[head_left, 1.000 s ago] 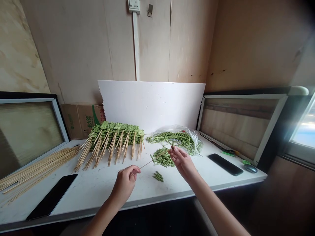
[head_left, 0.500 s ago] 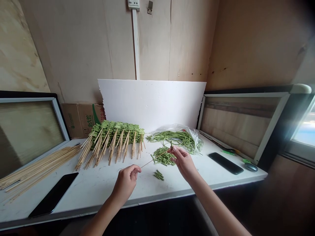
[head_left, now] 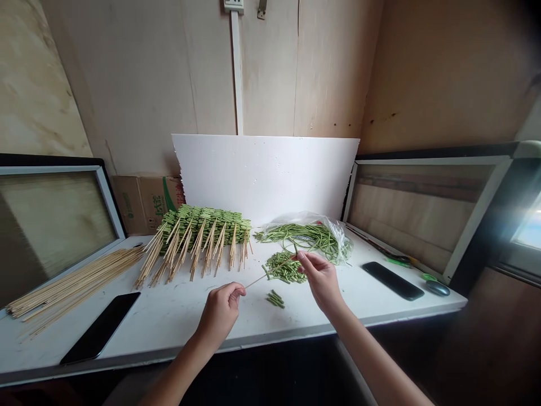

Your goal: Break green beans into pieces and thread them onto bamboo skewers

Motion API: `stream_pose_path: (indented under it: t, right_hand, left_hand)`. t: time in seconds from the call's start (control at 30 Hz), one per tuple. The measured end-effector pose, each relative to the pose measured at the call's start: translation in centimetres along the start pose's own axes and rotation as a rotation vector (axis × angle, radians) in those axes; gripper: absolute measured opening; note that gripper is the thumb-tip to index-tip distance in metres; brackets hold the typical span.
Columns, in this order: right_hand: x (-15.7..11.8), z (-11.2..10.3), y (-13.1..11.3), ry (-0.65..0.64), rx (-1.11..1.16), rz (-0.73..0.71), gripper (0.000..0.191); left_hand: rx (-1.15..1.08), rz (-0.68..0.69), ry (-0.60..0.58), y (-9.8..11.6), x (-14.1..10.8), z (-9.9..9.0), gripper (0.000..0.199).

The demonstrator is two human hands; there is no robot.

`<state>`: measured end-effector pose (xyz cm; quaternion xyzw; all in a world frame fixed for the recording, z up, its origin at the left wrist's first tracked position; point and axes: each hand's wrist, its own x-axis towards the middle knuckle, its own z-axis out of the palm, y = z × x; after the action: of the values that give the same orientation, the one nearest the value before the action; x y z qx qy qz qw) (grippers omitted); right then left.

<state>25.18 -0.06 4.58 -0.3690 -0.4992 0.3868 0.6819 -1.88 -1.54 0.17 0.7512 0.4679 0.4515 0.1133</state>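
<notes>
1. Pinching a skewer [head_left: 256,280], the left hand [head_left: 222,309] is front-left of the bean pile [head_left: 282,267].
2. The right hand [head_left: 324,282] pinches a bean piece [head_left: 296,247] beside the pile, skewer tip unclear.
3. Desk [head_left: 249,321] edge lies before the pile.

Bare skewers [head_left: 80,279] left of the skewered bean stack [head_left: 203,225], cut bean pile [head_left: 284,267] before the bagged beans [head_left: 313,235].
</notes>
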Motion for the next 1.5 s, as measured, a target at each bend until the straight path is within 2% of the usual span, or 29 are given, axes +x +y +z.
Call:
stream_pose_path:
  t: [0.27, 0.57, 0.8, 1.2, 1.37, 1.5]
  right_hand:
    - [-0.4, 0.6, 0.9, -0.011, 0.049, 0.018, 0.029]
    - [-1.6, 1.9, 1.6, 0.097, 0.044, 0.018, 0.031]
    - [-3.3, 4.0, 2.1, 0.009, 0.029, 0.056, 0.031]
    - [-4.6, 5.2, 3.1, -0.04, 0.07, 0.131, 0.037]
    - [-3.7, 4.3, 3.2, -0.1, 0.032, 0.168, 0.04]
    - [-1.3, 1.9, 3.1, -0.181, -0.181, 0.067, 0.049]
  left_hand:
    - [-0.014, -0.002, 0.009, -0.1, -0.1, 0.1, 0.028]
    - [-0.015, 0.016, 0.046, -0.2, -0.5, 0.9, 0.027]
    - [-0.023, 0.043, 0.056, 0.7, -0.7, 1.1, 0.028]
    - [-0.053, -0.015, 0.06, 1.6, -0.8, 1.2, 0.027]
    - [-0.043, -0.059, 0.043, 0.8, -0.4, 0.9, 0.031]
    - [-0.045, -0.095, 0.036, 0.1, -0.1, 0.8, 0.033]
